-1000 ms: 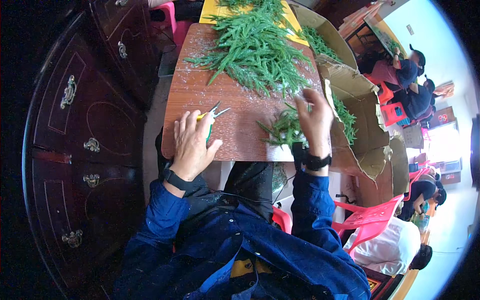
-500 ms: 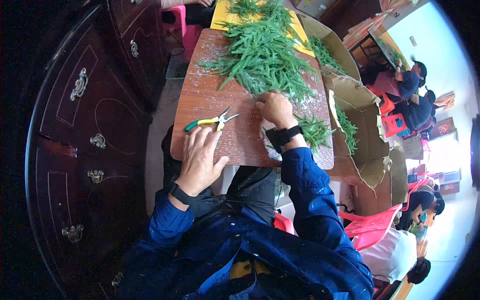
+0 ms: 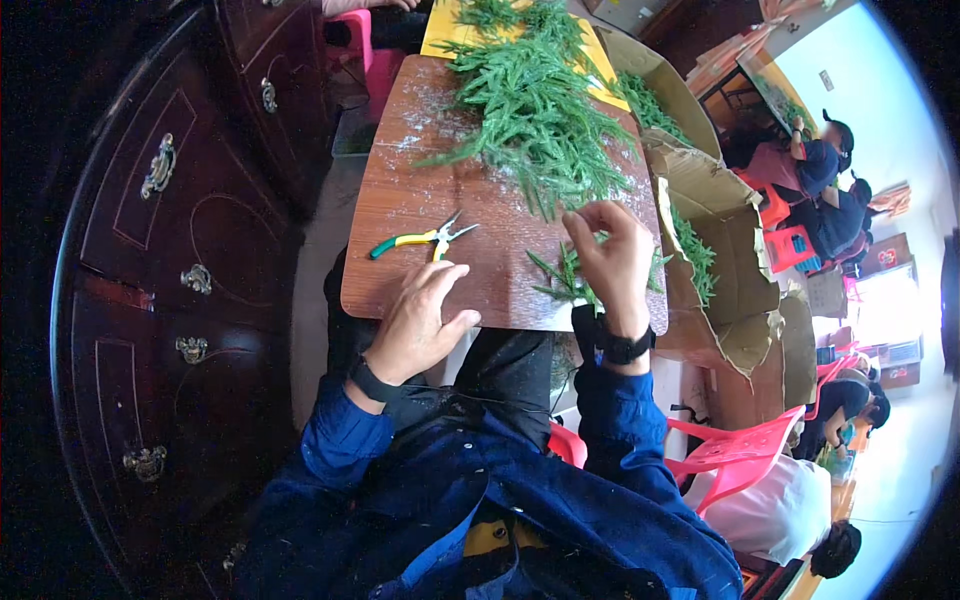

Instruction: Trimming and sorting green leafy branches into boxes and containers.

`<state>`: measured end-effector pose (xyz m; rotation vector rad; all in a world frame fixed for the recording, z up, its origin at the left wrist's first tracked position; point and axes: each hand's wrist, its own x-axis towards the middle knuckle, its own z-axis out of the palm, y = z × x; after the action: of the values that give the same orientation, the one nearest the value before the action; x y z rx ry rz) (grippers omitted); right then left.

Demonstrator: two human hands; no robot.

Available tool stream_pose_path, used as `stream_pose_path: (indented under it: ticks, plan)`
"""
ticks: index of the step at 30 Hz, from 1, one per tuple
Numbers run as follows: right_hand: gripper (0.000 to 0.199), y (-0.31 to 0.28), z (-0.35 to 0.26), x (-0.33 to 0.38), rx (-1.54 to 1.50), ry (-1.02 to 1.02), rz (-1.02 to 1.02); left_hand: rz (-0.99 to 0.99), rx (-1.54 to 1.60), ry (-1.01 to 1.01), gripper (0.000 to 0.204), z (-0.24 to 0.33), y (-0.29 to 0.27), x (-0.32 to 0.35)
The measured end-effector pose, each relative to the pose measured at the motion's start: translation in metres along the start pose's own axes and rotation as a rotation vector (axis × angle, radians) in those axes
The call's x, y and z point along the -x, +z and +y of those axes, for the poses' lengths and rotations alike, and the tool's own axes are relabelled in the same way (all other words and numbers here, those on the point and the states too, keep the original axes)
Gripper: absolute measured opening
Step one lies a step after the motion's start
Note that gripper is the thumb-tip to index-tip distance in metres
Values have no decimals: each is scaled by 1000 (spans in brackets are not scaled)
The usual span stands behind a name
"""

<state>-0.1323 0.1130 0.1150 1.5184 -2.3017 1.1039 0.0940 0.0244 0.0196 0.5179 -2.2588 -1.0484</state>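
Note:
A large heap of green artificial sprigs (image 3: 545, 120) covers the far part of the brown wooden table (image 3: 400, 190). At its near edge my right hand (image 3: 615, 255) has thumb and forefinger pinched together on the tip of a sprig that is blurred by motion. Beneath that hand lies a smaller cluster of green sprigs (image 3: 562, 275), partly hidden by it. My left hand (image 3: 415, 325) is at the table's front edge, fingers loosely apart and holding nothing. Just beyond its fingertips are pliers (image 3: 425, 238) with yellow and green handles, jaws spread.
White flecks are scattered over the tabletop. Right of the table stand cardboard boxes (image 3: 715, 270) holding more greenery. A dark wooden cabinet (image 3: 200, 300) lines the left side. Behind the table's right are a pink plastic chair (image 3: 740, 450) and several people sitting at other tables.
My right hand has drawn back to the right from the heap's near edge. My left hand has slid slightly right and toward me, away from the pliers. The heap's near sprigs have shifted.

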Motion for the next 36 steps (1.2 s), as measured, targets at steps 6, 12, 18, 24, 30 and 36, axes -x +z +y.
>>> stream_pose_path:
  ticks: [6, 12, 18, 24, 30, 36]
  plan:
    - [16, -13, -6, 43, -325, 23, 81, -102, 674, -322, 42, 9, 18, -7]
    - [14, -13, -22, 88, -435, -67, 21, -63, 1479, -657, 43, 4, 19, -30]
    - [13, -17, -25, 119, -526, -29, -152, -90, 1650, -650, 31, -7, 35, -46]
    - [12, -22, -13, 138, -587, 6, -196, -67, 1687, -581, 23, -13, 33, -47]
    - [5, -9, 21, 141, -410, 141, 249, 43, 1558, -517, 23, -2, 29, -40]
    - [12, -11, 17, 145, -613, 297, 115, 294, 1537, -341, 24, 13, 25, -39]
